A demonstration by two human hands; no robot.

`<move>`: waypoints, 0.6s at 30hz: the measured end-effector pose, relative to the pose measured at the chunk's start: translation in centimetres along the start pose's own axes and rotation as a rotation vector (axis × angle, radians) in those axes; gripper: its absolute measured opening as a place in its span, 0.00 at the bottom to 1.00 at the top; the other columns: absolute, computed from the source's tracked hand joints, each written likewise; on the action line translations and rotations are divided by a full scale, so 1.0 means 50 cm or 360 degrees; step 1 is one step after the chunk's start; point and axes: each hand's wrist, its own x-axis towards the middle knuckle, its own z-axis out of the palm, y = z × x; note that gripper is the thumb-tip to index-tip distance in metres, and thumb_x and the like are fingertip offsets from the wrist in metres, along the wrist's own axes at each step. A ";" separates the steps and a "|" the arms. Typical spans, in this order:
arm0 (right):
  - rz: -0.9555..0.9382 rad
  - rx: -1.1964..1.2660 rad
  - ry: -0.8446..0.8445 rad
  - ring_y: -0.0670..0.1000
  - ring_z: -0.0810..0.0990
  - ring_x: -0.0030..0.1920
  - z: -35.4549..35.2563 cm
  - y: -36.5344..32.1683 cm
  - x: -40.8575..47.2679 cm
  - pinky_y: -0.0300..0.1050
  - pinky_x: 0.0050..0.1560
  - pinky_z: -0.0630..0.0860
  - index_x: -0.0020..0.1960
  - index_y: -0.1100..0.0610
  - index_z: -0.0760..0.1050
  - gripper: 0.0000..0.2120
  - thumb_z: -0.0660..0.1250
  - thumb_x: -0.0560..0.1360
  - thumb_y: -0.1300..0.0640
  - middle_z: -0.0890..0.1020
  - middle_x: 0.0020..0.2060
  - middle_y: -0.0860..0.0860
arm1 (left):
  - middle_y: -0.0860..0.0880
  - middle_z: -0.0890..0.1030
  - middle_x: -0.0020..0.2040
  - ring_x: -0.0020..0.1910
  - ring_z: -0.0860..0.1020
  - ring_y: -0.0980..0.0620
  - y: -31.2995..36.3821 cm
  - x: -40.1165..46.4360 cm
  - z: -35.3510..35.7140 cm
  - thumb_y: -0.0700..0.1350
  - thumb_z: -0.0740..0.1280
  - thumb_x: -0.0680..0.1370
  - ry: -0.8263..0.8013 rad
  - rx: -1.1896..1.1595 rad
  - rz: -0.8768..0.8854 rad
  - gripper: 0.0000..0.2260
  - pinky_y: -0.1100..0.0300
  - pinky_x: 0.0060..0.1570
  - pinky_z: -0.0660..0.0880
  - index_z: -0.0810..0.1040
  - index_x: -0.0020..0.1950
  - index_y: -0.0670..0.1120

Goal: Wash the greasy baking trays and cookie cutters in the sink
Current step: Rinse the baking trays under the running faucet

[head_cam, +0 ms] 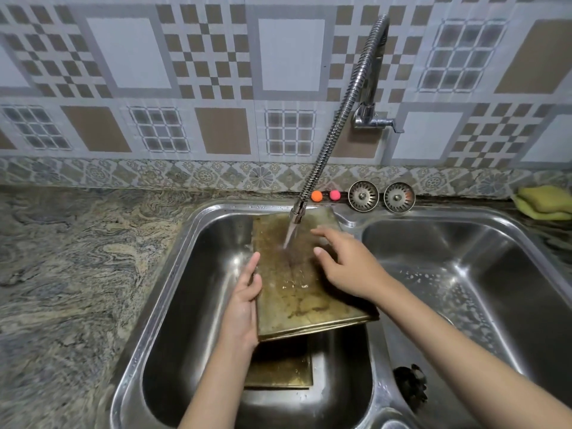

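Observation:
A greasy, brown-stained baking tray (297,292) tilts up inside the left sink basin (198,267), its far end leaning on the back rim. Water from the flexible tap spout (298,209) runs onto its upper half. My left hand (246,292) grips the tray's left edge, thumb on top. My right hand (346,264) hovers over the tray's right side with fingers spread and relaxed, beside the stream. A second stained tray (281,370) lies flat on the basin floor beneath. No cookie cutters show.
The right basin (464,274) holds water drops. A dark scrubber (410,382) sits on the divider near me. Two strainer plugs (363,196) and two small balls (316,196) stand on the back ledge. Yellow sponges (541,202) lie at far right. Granite counter (77,258) spreads left.

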 end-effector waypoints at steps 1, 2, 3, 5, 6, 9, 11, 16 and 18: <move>0.0040 -0.0181 -0.0063 0.49 0.65 0.71 -0.001 0.005 0.005 0.53 0.73 0.59 0.73 0.53 0.63 0.22 0.58 0.80 0.53 0.68 0.71 0.53 | 0.47 0.79 0.61 0.59 0.78 0.46 -0.009 -0.002 0.003 0.37 0.59 0.76 -0.0013 -0.0020 -0.0009 0.20 0.48 0.56 0.75 0.75 0.64 0.53; 0.0091 -0.0337 -0.0138 0.51 0.56 0.76 -0.001 0.005 0.008 0.57 0.75 0.51 0.75 0.53 0.59 0.25 0.57 0.80 0.51 0.61 0.76 0.53 | 0.48 0.80 0.60 0.59 0.78 0.48 -0.017 -0.005 0.007 0.37 0.60 0.74 -0.0024 -0.0024 -0.0008 0.20 0.50 0.55 0.75 0.75 0.64 0.53; 0.0133 -0.0478 -0.0203 0.52 0.50 0.77 0.005 0.007 0.012 0.59 0.74 0.46 0.77 0.53 0.55 0.27 0.55 0.80 0.49 0.54 0.77 0.53 | 0.49 0.81 0.58 0.57 0.79 0.50 -0.025 -0.006 0.011 0.36 0.60 0.74 -0.0038 -0.0022 -0.0003 0.20 0.53 0.52 0.77 0.75 0.63 0.53; 0.0134 -0.0661 -0.0243 0.53 0.44 0.78 0.024 0.002 0.012 0.63 0.73 0.43 0.78 0.52 0.50 0.29 0.52 0.80 0.46 0.47 0.78 0.52 | 0.50 0.84 0.52 0.49 0.83 0.54 -0.034 -0.006 0.022 0.34 0.56 0.77 -0.0091 -0.0064 -0.0012 0.20 0.58 0.43 0.80 0.74 0.62 0.52; 0.0095 -0.0667 -0.0250 0.53 0.42 0.78 0.036 -0.005 0.007 0.65 0.73 0.43 0.78 0.52 0.49 0.29 0.51 0.80 0.44 0.45 0.78 0.51 | 0.50 0.85 0.49 0.46 0.83 0.54 -0.035 -0.004 0.026 0.33 0.55 0.77 -0.0114 -0.0107 -0.0019 0.20 0.59 0.39 0.80 0.74 0.62 0.51; -0.0179 -0.0523 -0.0320 0.51 0.37 0.77 0.085 -0.033 -0.030 0.64 0.73 0.39 0.78 0.49 0.46 0.30 0.50 0.80 0.43 0.40 0.78 0.47 | 0.49 0.84 0.49 0.46 0.83 0.56 -0.014 0.006 0.032 0.31 0.56 0.74 -0.0105 -0.0087 0.0131 0.20 0.63 0.41 0.80 0.75 0.59 0.49; -0.0368 -0.0425 -0.0329 0.47 0.33 0.76 0.113 -0.039 -0.060 0.57 0.72 0.35 0.78 0.47 0.43 0.30 0.48 0.80 0.42 0.38 0.77 0.44 | 0.48 0.84 0.50 0.48 0.83 0.53 0.014 0.015 0.023 0.33 0.59 0.71 -0.0121 -0.0059 0.0236 0.20 0.61 0.45 0.80 0.75 0.58 0.49; 0.0009 -0.0058 -0.0230 0.45 0.32 0.75 0.130 0.011 -0.044 0.63 0.74 0.38 0.78 0.47 0.39 0.31 0.45 0.80 0.39 0.35 0.75 0.43 | 0.41 0.80 0.57 0.54 0.80 0.44 0.062 0.009 0.007 0.34 0.61 0.76 -0.0145 0.0100 0.0340 0.17 0.45 0.54 0.77 0.76 0.60 0.50; 0.0284 0.0046 -0.0223 0.47 0.32 0.75 0.130 0.009 -0.020 0.65 0.73 0.38 0.78 0.51 0.38 0.33 0.46 0.80 0.39 0.35 0.76 0.47 | 0.38 0.76 0.62 0.61 0.75 0.41 0.055 0.003 0.016 0.35 0.64 0.74 -0.0120 0.0132 0.0346 0.18 0.39 0.61 0.71 0.77 0.60 0.50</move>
